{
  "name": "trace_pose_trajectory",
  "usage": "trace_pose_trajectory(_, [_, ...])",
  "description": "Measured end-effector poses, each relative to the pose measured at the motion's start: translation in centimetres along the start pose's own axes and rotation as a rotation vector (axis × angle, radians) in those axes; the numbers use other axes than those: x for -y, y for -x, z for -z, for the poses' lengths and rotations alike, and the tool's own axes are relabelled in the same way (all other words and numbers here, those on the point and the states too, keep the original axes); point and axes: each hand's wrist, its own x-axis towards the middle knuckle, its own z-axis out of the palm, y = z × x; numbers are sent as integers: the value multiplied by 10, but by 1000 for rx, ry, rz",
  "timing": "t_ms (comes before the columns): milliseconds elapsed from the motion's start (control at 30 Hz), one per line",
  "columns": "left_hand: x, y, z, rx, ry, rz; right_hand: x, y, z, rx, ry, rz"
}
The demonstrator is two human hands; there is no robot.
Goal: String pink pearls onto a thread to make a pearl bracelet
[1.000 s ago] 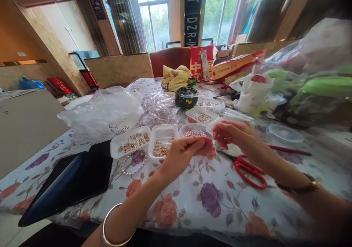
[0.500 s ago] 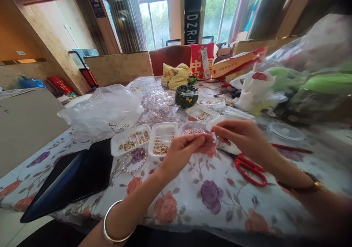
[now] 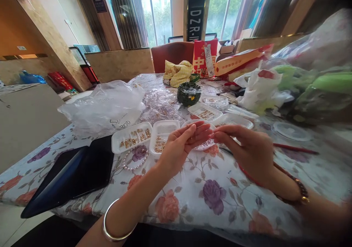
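My left hand (image 3: pixel 180 144) is held palm up over the bead containers, its thumb pressed down on the fingers. A fine line and a tiny gold-coloured spot show at its fingers, too small to name. My right hand (image 3: pixel 244 150) pinches thumb and forefinger together close to the left fingertips; what it holds, if anything, is too small to make out. Below the hands is a round tub of pinkish pearl beads (image 3: pixel 206 144), partly hidden. Two white trays of gold beads (image 3: pixel 132 139) (image 3: pixel 162 124) stand left of it. A pearl bead strand (image 3: pixel 135 167) lies in a loop on the tablecloth.
Red-handled scissors (image 3: pixel 251 175) lie mostly hidden under my right hand. A red stick (image 3: pixel 297 149) and a clear lid (image 3: pixel 292 131) are to the right. A black folded item (image 3: pixel 74 177) and a plastic bag (image 3: pixel 101 107) sit left; a dark green basket (image 3: pixel 189 94) stands behind.
My left hand has turned and spread its fingers more palm up. My right hand has come lower and into a pinch near the left fingertips, now covering much of the scissors. The view has shifted slightly.
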Motion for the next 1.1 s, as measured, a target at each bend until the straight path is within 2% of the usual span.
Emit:
trace_pose_trajectory(100, [-1,0,0,0,34,1,-2,4,-4,19,62,63])
trace_pose_trajectory(233, [-3,0,-1,-12,65,26,-5,9,-10,-45,120,187])
trace_pose_trajectory(400, [-6,1,-3,-13,103,65,-11,14,-11,-163,46,463])
trace_pose_trajectory(500, [-6,2,-3,23,138,73,-12,16,-6,-53,-16,569])
trace_pose_trajectory(633, [-8,3,-3,55,175,77,-6,16,1,80,-89,626])
trace_pose_trajectory(800, [-9,4,-4,69,176,78,-2,14,3,68,-169,645])
trace_pose_trajectory(1100, [-8,5,-5,90,188,77,-5,17,1,117,-115,646])
